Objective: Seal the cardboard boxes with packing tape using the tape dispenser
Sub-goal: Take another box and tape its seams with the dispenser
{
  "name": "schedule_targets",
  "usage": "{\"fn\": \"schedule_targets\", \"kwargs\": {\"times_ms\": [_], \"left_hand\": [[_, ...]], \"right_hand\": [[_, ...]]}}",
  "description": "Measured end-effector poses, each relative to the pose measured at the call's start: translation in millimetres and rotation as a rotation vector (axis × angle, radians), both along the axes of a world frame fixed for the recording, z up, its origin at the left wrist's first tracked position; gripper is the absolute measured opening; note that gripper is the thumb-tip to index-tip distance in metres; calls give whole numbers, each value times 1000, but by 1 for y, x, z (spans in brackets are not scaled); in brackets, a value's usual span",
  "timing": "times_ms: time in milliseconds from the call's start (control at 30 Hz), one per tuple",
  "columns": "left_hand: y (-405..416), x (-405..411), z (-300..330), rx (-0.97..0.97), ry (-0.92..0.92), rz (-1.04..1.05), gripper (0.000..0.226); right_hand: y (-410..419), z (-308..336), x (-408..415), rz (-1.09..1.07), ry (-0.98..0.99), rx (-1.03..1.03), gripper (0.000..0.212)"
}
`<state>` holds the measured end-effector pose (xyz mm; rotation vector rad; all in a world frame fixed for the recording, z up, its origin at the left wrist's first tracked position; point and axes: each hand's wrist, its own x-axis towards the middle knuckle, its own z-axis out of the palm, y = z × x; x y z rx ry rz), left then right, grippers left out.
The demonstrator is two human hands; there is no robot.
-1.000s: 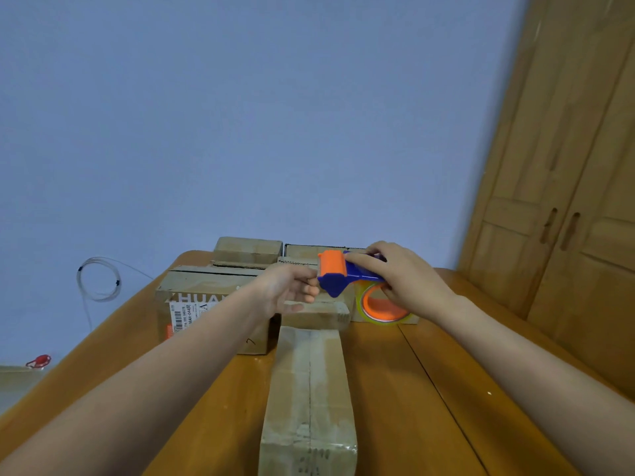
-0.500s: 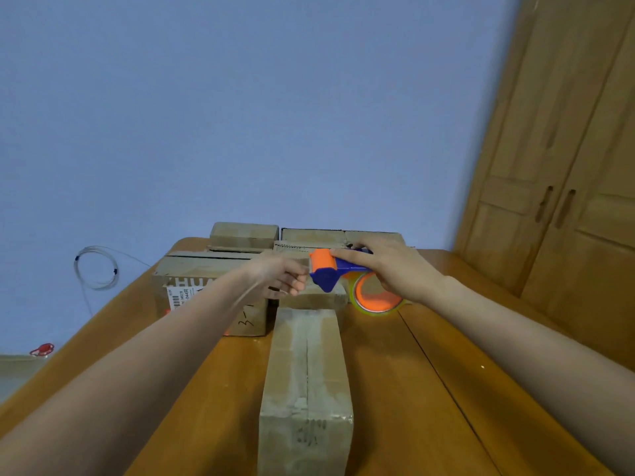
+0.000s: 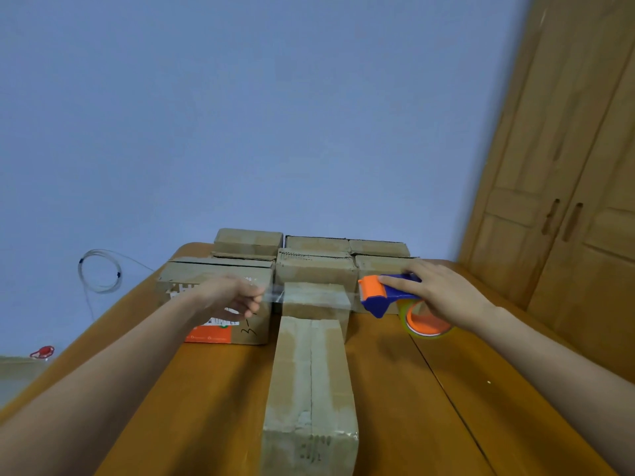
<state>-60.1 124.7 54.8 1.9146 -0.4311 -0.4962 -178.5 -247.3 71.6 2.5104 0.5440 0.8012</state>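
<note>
A long narrow cardboard box (image 3: 311, 386) lies lengthwise on the wooden table (image 3: 429, 407), running from the near edge to the stacked boxes (image 3: 316, 269). My right hand (image 3: 438, 292) grips the blue and orange tape dispenser (image 3: 385, 295) with its orange-cored roll, to the right above the box's far end. My left hand (image 3: 233, 298) pinches the free end of a clear tape strip (image 3: 309, 298). The strip stretches across between both hands, over the far end of the long box.
Several closed cardboard boxes crowd the table's far side, one with an orange label (image 3: 209, 333) on the left. A wooden wardrobe (image 3: 567, 201) stands at the right. A coiled cable (image 3: 99, 271) hangs on the blue wall at left.
My hands have pulled apart: the left one moved left with the tape end, the right one moved right with the dispenser. A length of clear tape now spans between them.
</note>
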Motion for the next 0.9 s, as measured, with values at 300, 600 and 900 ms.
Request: {"fn": "schedule_targets", "kwargs": {"times_ms": [300, 600, 900], "left_hand": [[-7, -4, -23, -67, -4, 21, 23], [-10, -4, -34, -76, -33, 39, 26], [-4, 1, -42, -102, -49, 71, 27]], "right_hand": [[-6, -19, -7, 1, -15, 13, 95], [-6, -28, -2, 8, 5, 0, 99], [0, -33, 4, -8, -3, -5, 102]]}}
